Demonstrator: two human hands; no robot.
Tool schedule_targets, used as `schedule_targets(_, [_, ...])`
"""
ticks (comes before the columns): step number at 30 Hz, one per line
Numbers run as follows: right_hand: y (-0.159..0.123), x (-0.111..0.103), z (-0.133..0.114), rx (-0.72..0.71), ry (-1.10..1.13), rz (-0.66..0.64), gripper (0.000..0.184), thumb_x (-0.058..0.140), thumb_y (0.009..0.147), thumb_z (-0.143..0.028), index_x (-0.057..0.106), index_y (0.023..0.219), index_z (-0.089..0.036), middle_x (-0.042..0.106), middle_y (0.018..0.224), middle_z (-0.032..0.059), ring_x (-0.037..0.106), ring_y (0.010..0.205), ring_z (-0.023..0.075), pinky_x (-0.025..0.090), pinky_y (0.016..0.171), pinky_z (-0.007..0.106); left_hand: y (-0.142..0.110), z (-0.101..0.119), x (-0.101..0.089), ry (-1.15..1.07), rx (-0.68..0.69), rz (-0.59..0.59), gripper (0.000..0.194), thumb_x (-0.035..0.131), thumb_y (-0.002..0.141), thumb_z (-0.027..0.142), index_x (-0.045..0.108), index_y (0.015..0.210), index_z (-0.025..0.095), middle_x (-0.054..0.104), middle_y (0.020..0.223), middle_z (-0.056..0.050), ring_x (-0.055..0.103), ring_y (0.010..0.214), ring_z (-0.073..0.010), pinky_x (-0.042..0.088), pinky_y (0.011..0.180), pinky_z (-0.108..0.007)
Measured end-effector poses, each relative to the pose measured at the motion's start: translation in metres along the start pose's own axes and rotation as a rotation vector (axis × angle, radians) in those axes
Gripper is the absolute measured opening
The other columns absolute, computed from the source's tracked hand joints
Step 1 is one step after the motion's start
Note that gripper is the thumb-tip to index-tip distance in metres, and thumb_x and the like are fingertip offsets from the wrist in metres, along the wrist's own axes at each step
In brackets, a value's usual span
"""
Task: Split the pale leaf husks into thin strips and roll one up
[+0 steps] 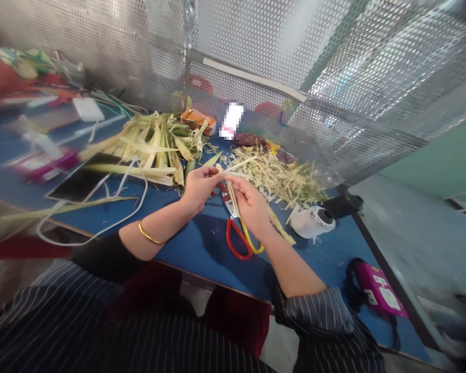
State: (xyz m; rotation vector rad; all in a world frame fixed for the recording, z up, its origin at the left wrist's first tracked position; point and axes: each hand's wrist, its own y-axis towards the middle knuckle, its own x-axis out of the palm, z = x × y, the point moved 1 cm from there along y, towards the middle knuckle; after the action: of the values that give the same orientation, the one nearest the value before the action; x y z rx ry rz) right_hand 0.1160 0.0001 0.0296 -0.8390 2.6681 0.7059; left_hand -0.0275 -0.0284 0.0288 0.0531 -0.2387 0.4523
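Near, on the right of the blue table [326,259], lies a pink box [380,290] with white patches. A bit farther in, toward the middle, are scissors [229,228] with one red handle and one yellow handle. To their right, a cone of white thread [310,223] lies beside a black spool [345,205]. Just past the handles, the two hands are close together. The left hand [200,189] has its thumb and fingers pinched together on thin pale strips [241,164]. The right hand [252,204] has bent fingers, also pinching the strips, and some hang down over the scissors. Over on the left is a flat black tablet [74,184]. Farther off are a pile of long leaves [151,142] on the left and a heap of curly shreds [283,178] on the right. Past the leaves sits an orange pack [197,120], and farthest is a shiny wall full of holes [252,41].
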Motion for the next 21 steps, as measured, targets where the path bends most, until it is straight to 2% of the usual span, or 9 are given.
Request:
schedule_targets(2, [-0.001,-0.005,-0.002,-0.141,-0.181,-0.013,0.025,0.047,0.091,-0.022,0.062,0.111,-0.024,0.069,0.105,0.0045,0.068,0.085,0.0155,0.052,0.080,0.032,-0.002,0.000,0.001,0.045,0.006,-0.028,0.016,0.072,0.070,0.027,0.067,0.077,0.013,0.062,0.064,-0.001,0.058,0.054,-0.0081,0.032,0.041,-0.016])
schedule_targets(3, [-0.001,-0.007,-0.002,-0.196,-0.291,0.021,0.023,0.048,0.091,-0.021,0.064,0.108,-0.024,0.070,0.106,0.0044,0.067,0.088,0.0161,0.051,0.081,0.032,-0.003,0.000,0.002,0.070,0.000,-0.050,0.016,0.071,0.070,0.026,0.069,0.078,0.013,0.062,0.064,-0.002,0.057,0.054,-0.0078,0.031,0.041,-0.017])
schedule_targets(7, [0.002,-0.020,-0.001,-0.373,-0.754,0.290,0.016,0.055,0.090,-0.028,0.069,0.096,-0.025,0.069,0.099,0.0058,0.063,0.092,0.0200,0.044,0.084,0.036,-0.006,-0.002,0.005,0.154,-0.017,-0.213,0.019,0.071,0.069,0.024,0.074,0.082,0.012,0.065,0.067,-0.004,0.054,0.054,-0.0082,0.032,0.040,-0.018])
schedule_targets(9, [0.004,-0.024,0.001,-0.390,-0.864,0.346,0.017,0.054,0.091,-0.031,0.069,0.089,-0.022,0.069,0.094,0.0062,0.062,0.092,0.0202,0.041,0.086,0.036,-0.006,-0.002,0.006,0.162,-0.012,-0.299,0.020,0.071,0.069,0.025,0.075,0.085,0.013,0.068,0.072,-0.006,0.054,0.054,-0.0086,0.033,0.041,-0.018])
schedule_targets(12, [0.008,-0.027,0.007,-0.259,-0.909,0.332,0.027,0.048,0.093,-0.035,0.065,0.081,-0.018,0.068,0.079,0.0061,0.060,0.075,0.0181,0.039,0.074,0.032,-0.007,-0.001,0.007,0.147,-0.037,-0.352,0.021,0.069,0.071,0.027,0.075,0.087,0.014,0.069,0.076,-0.006,0.054,0.055,-0.0088,0.035,0.042,-0.019])
schedule_targets(15, [0.008,-0.023,0.011,-0.081,-0.915,0.310,0.030,0.046,0.093,-0.039,0.062,0.078,-0.018,0.064,0.068,0.0046,0.053,0.059,0.0162,0.031,0.059,0.029,-0.009,-0.002,0.008,0.171,-0.037,-0.377,0.023,0.072,0.069,0.029,0.074,0.086,0.014,0.067,0.070,-0.004,0.054,0.055,-0.0092,0.035,0.043,-0.019])
schedule_targets(18, [0.007,-0.019,0.011,-0.008,-0.870,0.283,0.028,0.047,0.090,-0.040,0.059,0.075,-0.019,0.061,0.064,0.0028,0.050,0.056,0.0149,0.025,0.055,0.028,-0.009,-0.007,0.009,0.219,0.031,-0.365,0.020,0.076,0.065,0.029,0.073,0.079,0.014,0.061,0.059,-0.001,0.051,0.052,-0.0083,0.034,0.045,-0.019])
schedule_targets(21, [0.009,-0.021,0.007,0.061,-0.763,0.242,0.027,0.051,0.088,-0.042,0.058,0.075,-0.020,0.060,0.062,0.0010,0.050,0.056,0.0141,0.027,0.055,0.027,-0.008,-0.010,0.009,0.212,0.057,-0.307,0.015,0.074,0.068,0.026,0.073,0.078,0.015,0.061,0.060,-0.001,0.049,0.052,-0.0075,0.033,0.045,-0.019])
